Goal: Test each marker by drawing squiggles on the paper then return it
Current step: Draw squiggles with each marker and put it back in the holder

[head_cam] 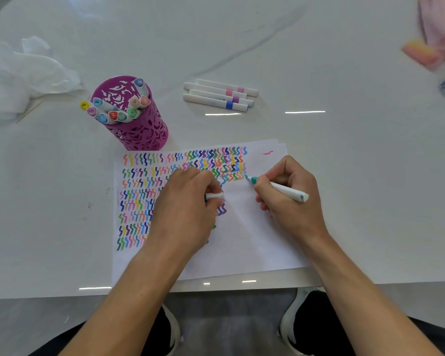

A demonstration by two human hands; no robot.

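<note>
Marker, teal (278, 188): pinched between thumb and fingers of right hand (290, 199), slanted low, nib touching paper (254, 240) at the right end of a squiggle row; likely the start of the next test mark. White cap (215, 196) gripped in curled fingers of left hand (188, 201), which rests on the sheet, probably to pin it flat and keep the cap ready. Purple cut-out pen cup (139, 124) just beyond the sheet's far left corner, full of capped markers; presumed return spot. Four white markers (219, 95) laid side by side on table (344, 150), apart from cup.
</note>
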